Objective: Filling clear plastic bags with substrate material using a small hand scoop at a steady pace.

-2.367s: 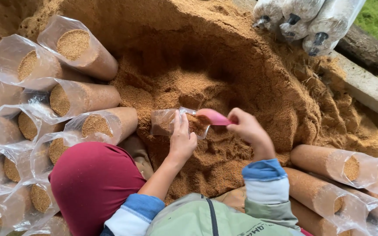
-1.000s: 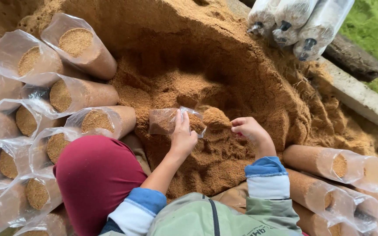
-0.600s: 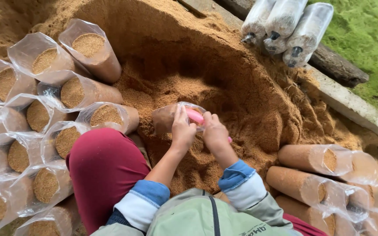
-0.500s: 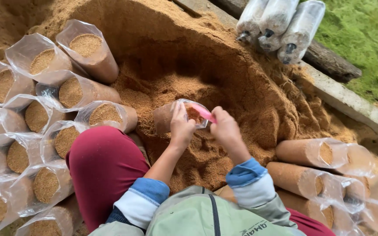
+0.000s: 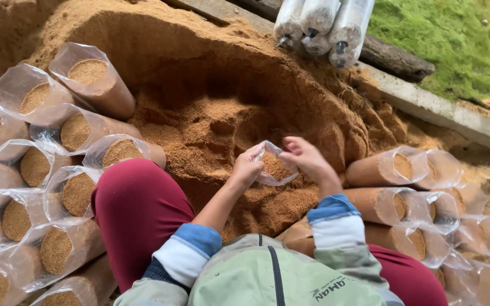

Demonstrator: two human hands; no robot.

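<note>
Hands point(image 5: 246, 168) point(image 5: 307, 158) pinch bag point(image 5: 275, 167) rim beside sawdust point(image 5: 199, 85)

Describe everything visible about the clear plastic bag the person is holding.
The clear plastic bag is thin, crinkled and transparent, partly filled with tan sawdust. Its mouth is open and faces up toward the camera. The left hand and right hand pinch its rim on opposite sides. It sits just above the sawdust pile.
</note>
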